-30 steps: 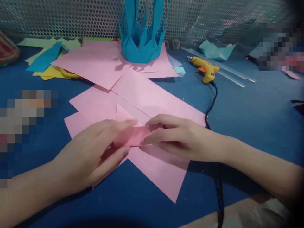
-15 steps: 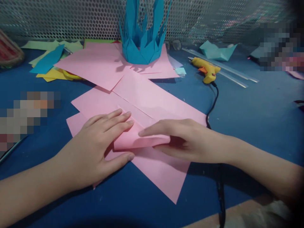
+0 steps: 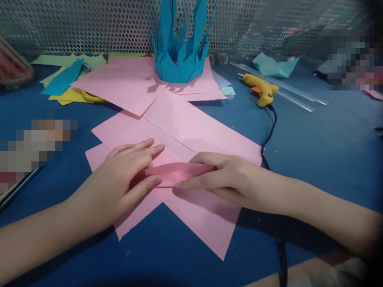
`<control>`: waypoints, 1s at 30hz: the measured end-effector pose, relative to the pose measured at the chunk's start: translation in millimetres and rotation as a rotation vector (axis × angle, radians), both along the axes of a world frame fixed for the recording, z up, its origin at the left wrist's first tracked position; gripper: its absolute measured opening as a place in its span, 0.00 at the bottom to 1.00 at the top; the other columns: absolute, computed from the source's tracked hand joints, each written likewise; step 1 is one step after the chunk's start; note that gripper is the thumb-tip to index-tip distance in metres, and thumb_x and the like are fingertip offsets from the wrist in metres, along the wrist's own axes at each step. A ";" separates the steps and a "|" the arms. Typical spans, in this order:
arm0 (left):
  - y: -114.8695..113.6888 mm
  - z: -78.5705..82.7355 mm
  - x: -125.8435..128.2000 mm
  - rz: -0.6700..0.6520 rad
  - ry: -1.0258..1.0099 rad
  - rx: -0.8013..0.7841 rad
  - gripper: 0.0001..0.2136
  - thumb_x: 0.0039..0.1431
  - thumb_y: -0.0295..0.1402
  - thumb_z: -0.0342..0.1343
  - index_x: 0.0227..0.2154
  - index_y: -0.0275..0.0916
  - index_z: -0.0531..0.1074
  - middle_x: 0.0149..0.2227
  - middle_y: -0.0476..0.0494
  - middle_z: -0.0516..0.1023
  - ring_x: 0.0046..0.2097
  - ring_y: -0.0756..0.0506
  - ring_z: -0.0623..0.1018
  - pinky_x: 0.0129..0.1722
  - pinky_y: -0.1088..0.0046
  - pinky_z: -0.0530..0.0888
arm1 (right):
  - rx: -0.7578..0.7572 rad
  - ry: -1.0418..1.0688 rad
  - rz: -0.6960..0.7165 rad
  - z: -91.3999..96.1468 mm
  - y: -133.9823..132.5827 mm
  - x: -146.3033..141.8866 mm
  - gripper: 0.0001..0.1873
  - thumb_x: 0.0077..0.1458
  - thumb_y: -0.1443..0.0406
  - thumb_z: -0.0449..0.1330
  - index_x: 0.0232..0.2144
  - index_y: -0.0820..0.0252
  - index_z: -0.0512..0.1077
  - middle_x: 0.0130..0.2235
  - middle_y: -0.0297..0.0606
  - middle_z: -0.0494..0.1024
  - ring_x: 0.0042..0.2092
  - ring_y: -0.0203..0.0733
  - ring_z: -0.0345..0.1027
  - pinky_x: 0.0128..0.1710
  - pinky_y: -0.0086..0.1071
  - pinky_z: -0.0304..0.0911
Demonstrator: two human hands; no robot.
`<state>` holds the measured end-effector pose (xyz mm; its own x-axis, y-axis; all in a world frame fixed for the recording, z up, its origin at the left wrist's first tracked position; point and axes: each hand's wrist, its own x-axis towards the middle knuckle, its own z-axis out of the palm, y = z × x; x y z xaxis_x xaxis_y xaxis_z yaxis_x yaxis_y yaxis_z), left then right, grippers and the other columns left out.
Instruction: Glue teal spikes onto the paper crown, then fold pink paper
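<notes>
A small folded pink strip (image 3: pixel 176 173) lies near the front middle of the blue table (image 3: pixel 323 143), on top of several loose pink sheets (image 3: pixel 206 131) that overlap at angles. The left hand (image 3: pixel 125 181) rests over the strip's left end, fingers laid flat and close together on top and the thumb tucked against the near edge, so that end is pinched. The right hand (image 3: pixel 230 179) grips the other end narrowly between thumb and forefinger, the forefinger lying along the near fold. Holding both ends this way probably pins the layers flat and stops the strip from springing open. Behind the sheets a spiky blue paper crown (image 3: pixel 179 59) stands upright against the mesh wall (image 3: pixel 89 24), seemingly parked out of the way. To the right a yellow glue gun (image 3: pixel 261 90) lies on its side beside clear glue sticks (image 3: pixel 299 99), its black cord (image 3: pixel 267 137) trailing toward the front edge. Yellow and green paper scraps (image 3: pixel 67 95) sit far left. No label or writing can be read
</notes>
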<state>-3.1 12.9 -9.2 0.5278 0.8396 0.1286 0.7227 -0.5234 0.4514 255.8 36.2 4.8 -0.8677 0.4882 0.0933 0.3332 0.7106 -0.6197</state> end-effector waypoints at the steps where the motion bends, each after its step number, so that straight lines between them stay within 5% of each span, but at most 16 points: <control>1: -0.2 0.0 0.4 -0.006 0.003 0.003 0.13 0.67 0.42 0.47 0.39 0.41 0.73 0.60 0.43 0.72 0.63 0.38 0.67 0.61 0.54 0.64 | -0.008 -0.005 -0.004 0.1 -0.8 -0.4 0.22 0.64 0.75 0.47 0.51 0.57 0.75 0.42 0.43 0.72 0.39 0.36 0.67 0.39 0.30 0.68; 4: -0.9 -0.3 1.5 -0.022 0.015 0.023 0.12 0.68 0.39 0.46 0.35 0.41 0.71 0.59 0.42 0.73 0.64 0.39 0.66 0.61 0.54 0.64 | -0.022 -0.005 -0.010 -2.0 -2.4 -2.0 0.21 0.65 0.75 0.47 0.51 0.60 0.75 0.42 0.44 0.72 0.40 0.36 0.67 0.40 0.31 0.68; 11: -2.3 -3.5 2.7 -0.076 0.102 0.128 0.14 0.69 0.36 0.44 0.49 0.36 0.69 0.59 0.37 0.72 0.64 0.39 0.66 0.61 0.57 0.65 | 0.060 0.024 -0.042 -5.9 -5.0 -5.4 0.21 0.65 0.73 0.47 0.49 0.59 0.77 0.36 0.42 0.71 0.35 0.37 0.64 0.34 0.30 0.64; 20: -4.1 -5.6 2.9 -0.049 0.070 0.131 0.17 0.69 0.44 0.44 0.53 0.40 0.65 0.59 0.42 0.72 0.64 0.42 0.66 0.61 0.58 0.62 | 0.075 0.008 -0.072 -5.7 -5.4 -7.0 0.20 0.64 0.73 0.49 0.46 0.55 0.78 0.34 0.39 0.69 0.34 0.36 0.64 0.32 0.28 0.63; 30: -3.1 -5.8 4.3 -0.058 0.071 0.098 0.17 0.70 0.38 0.43 0.58 0.47 0.63 0.61 0.47 0.70 0.65 0.41 0.64 0.60 0.55 0.62 | 0.001 0.066 -0.164 -6.1 -6.9 -10.0 0.20 0.60 0.77 0.51 0.43 0.56 0.79 0.38 0.40 0.74 0.37 0.35 0.68 0.36 0.28 0.66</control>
